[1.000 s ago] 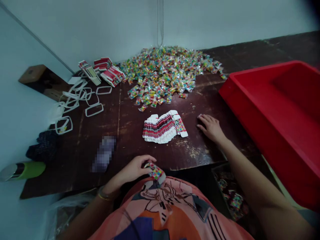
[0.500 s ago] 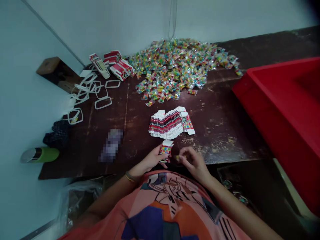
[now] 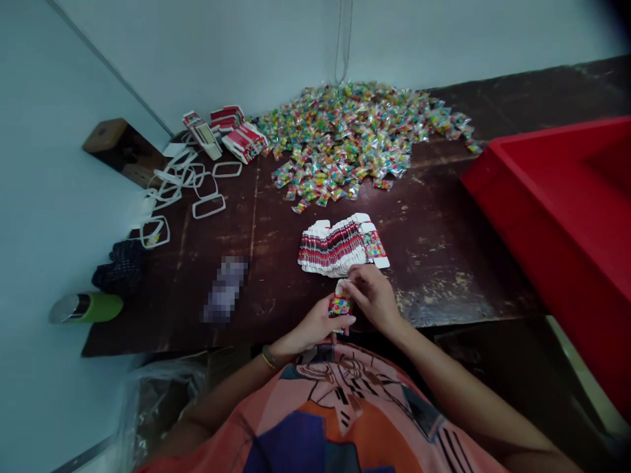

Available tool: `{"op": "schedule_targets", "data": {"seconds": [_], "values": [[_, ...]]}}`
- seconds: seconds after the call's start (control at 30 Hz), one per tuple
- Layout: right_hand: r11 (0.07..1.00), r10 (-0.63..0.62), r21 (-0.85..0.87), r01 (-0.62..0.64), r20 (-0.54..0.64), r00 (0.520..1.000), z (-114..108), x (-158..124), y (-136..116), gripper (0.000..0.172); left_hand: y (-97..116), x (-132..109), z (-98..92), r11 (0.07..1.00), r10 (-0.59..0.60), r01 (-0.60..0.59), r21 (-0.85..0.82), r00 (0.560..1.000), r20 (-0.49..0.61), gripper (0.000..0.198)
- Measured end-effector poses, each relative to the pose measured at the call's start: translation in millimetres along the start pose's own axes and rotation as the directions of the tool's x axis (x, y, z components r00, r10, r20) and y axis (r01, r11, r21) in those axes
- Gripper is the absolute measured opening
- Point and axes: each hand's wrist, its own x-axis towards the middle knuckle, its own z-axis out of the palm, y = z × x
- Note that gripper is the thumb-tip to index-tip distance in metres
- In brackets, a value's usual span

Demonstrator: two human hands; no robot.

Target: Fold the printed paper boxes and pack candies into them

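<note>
My left hand (image 3: 323, 322) is closed around a small colourful candy box (image 3: 341, 305) by the table's front edge. My right hand (image 3: 373, 293) is at the box's upper end, thumb and fingers pinched on its white top flap. Whether a candy packet is also between those fingers is hidden. Just beyond my hands lies a fanned row of flat red-and-white candy boxes (image 3: 331, 249), with one box face showing at its right end. Farther back is a large heap of small clear packets of colourful candy (image 3: 352, 141).
At right stands a big red bin (image 3: 537, 197). Stacked red-and-white boxes (image 3: 245, 141), white loop-like bands (image 3: 209, 206) and a brown box (image 3: 125, 151) lie back left. A green bottle (image 3: 101, 307), dark cloth (image 3: 118, 266) and a blurred object (image 3: 225, 289) are at left on the dark table (image 3: 276, 289).
My right hand has moved left and up to the box's top flap; before, it was apart from the box, holding something small and yellowish. My left hand still holds the box.
</note>
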Motion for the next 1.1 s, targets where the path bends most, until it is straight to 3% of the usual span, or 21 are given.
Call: {"op": "schedule_targets", "data": {"seconds": [0.07,0.13,0.2,0.37,0.53,0.63,0.7,0.77,0.8,0.87,0.93,1.0,1.1], "values": [[0.992,0.065,0.115,-0.055,-0.083,0.994,11,-5,1,0.019,0,-1,2.0,1.0,0.021,-0.022,-0.015,1.0,-0.005,0.053],[0.969,0.14,0.21,-0.13,-0.037,0.989,16,-10,2,0.023,0,-2,2.2,0.999,0.036,-0.036,-0.017,0.999,0.012,0.054],[0.966,0.164,0.194,-0.168,0.037,0.986,12,-14,4,0.027,0,-4,0.8,0.998,0.06,-0.06,0.003,0.998,0.032,0.054],[0.997,0.071,-0.022,-0.069,0.067,0.995,-14,-15,5,0.014,-2,-3,-1.4,0.994,0.1,-0.1,0.032,0.995,0.012,0.054],[0.989,0.118,0.089,-0.117,0.001,0.993,-12,-15,0,0.017,-2,-3,1.1,0.99,0.132,-0.133,0.048,0.991,0.024,0.053],[0.996,0.065,0.056,-0.072,0.119,0.991,-6,-21,-4,0.023,-4,-5,-1.5,0.991,0.128,-0.127,0.035,0.992,-0.008,0.049],[0.989,0.084,0.113,-0.096,0.105,0.991,-6,-27,-4,0.025,-6,-5,-4.1,0.994,0.103,-0.103,-0.029,0.995,-0.02,0.051],[0.923,0.228,0.307,-0.233,0.052,0.972,-9,-30,-1,0.021,-9,-4,-6.0,0.992,0.051,-0.054,-0.116,0.998,-0.029,0.062],[0.846,0.32,0.42,-0.327,0.09,0.943,-11,-31,0,0.022,-10,-3,-6.7,0.988,0.028,-0.032,-0.153,0.999,-0.032,0.065],[0.641,0.422,0.568,-0.516,0.301,0.855,-13,-30,2,0.026,-10,-1,-7.5,0.981,0.011,-0.017,-0.193,0.999,-0.033,0.062],[0.483,0.406,0.603,-0.635,0.488,0.773,-14,-27,2,0.027,-6,1,-8.0,0.981,0.037,-0.04,-0.191,0.999,-0.022,0.055],[0.44,0.391,0.614,-0.655,0.526,0.755,-13,-23,0,0.027,0,-1,-8.3,0.987,0.082,-0.082,-0.136,0.997,-0.002,0.049],[0.522,0.379,0.57,-0.634,0.511,0.771,-13,-15,-3,0.023,9,-6,-8.4,0.972,0.205,-0.2,0.126,0.979,-0.023,0.036]]}}
